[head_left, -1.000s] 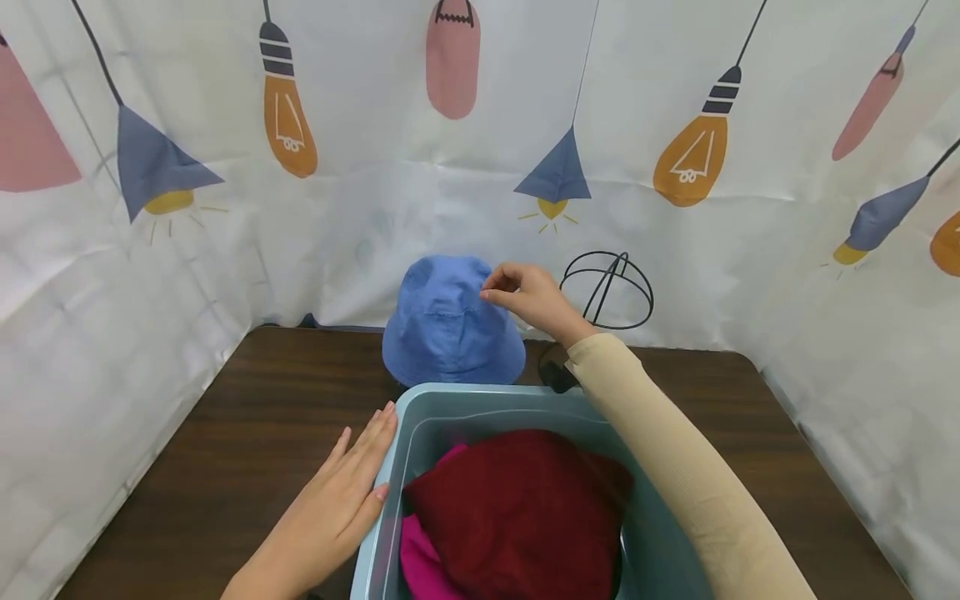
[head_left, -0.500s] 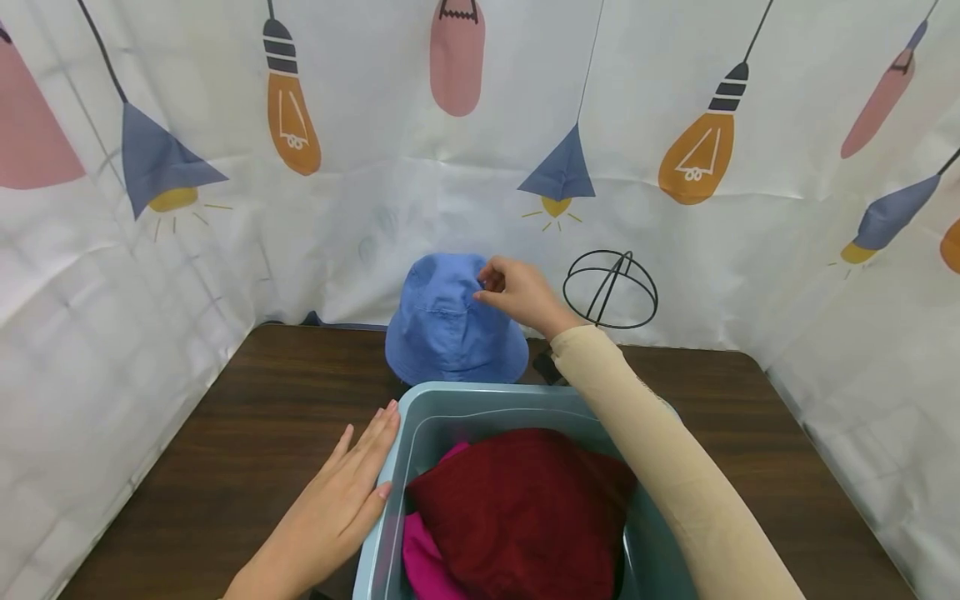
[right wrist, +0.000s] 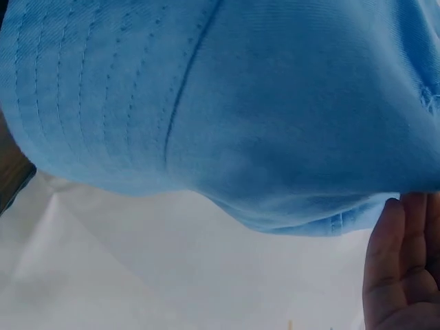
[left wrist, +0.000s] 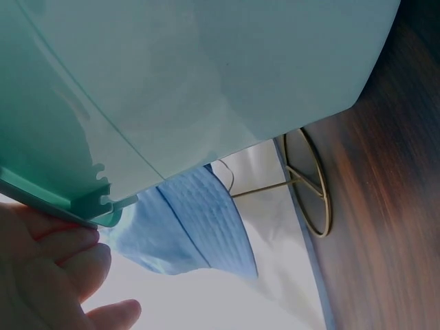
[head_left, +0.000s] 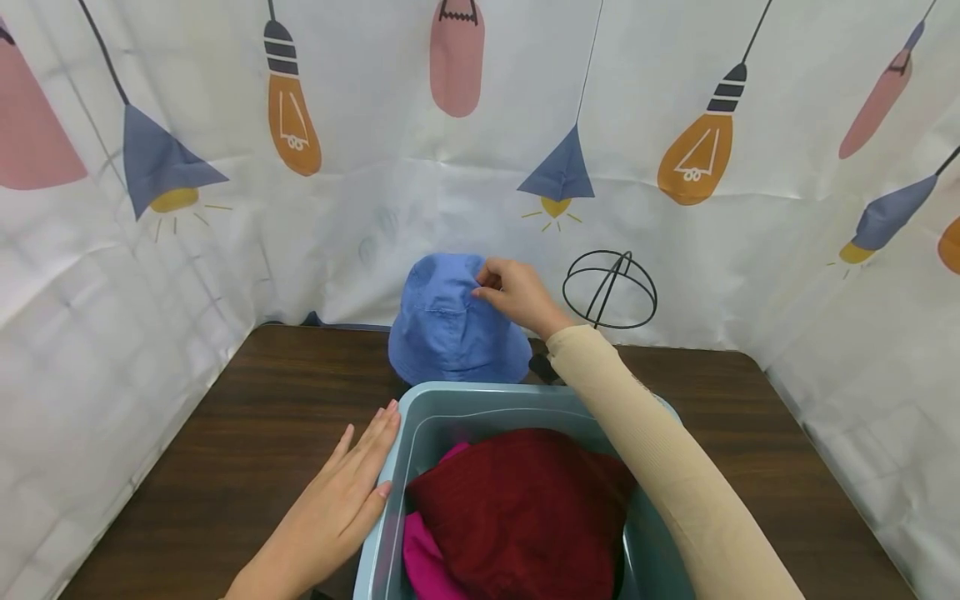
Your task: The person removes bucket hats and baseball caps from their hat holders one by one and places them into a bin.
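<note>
A blue bucket hat sits on a wire stand behind the bin, its brim low and crown up. My right hand pinches the right side of its crown between thumb and fingers. In the right wrist view, the fingers of that hand are at the edge of the hat. My left hand lies with straight fingers along the left rim of a light blue plastic bin. Inside the bin are a dark red hat and a magenta cloth item partly under it.
A black wire dome stand stands bare right of the blue hat. Behind my right forearm a small black object is partly hidden. The dark wooden table meets a white patterned curtain at its back and sides.
My right thumb and fingers have come down and closed in on the crown of the blue hat. The hat's brim has shifted slightly right. My left hand stays on the rim.
</note>
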A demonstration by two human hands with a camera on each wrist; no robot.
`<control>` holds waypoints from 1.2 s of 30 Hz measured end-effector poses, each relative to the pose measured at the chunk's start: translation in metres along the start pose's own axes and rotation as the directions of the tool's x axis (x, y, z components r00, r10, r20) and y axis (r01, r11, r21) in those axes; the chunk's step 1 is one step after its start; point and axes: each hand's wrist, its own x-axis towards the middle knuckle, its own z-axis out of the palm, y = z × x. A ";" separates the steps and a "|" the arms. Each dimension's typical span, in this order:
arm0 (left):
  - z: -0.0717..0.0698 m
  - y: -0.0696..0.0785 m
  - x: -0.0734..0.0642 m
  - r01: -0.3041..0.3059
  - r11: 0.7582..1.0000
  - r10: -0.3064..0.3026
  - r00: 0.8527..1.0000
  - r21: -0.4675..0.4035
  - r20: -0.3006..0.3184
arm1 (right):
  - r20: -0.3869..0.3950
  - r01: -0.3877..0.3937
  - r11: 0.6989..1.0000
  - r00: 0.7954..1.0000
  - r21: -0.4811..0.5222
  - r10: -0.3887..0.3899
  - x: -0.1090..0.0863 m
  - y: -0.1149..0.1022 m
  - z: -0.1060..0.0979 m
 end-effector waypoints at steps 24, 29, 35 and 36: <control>0.000 0.000 -0.002 0.020 1.000 -0.020 1.000 0.006 0.015 | -0.208 0.125 0.992 0.971 0.021 -0.118 0.007 -0.015 -0.006; 0.001 0.000 -0.003 0.029 1.000 -0.029 1.000 0.003 0.004 | -0.235 0.125 0.992 0.965 0.018 -0.117 0.009 -0.021 -0.007; 0.001 0.000 -0.002 0.022 1.000 -0.022 1.000 0.006 0.004 | -0.269 0.070 0.996 0.962 0.062 -0.051 0.010 -0.026 -0.007; 0.000 0.000 -0.002 0.022 1.000 -0.022 1.000 0.003 0.003 | -0.280 0.064 0.995 0.959 0.071 -0.042 0.010 -0.026 -0.007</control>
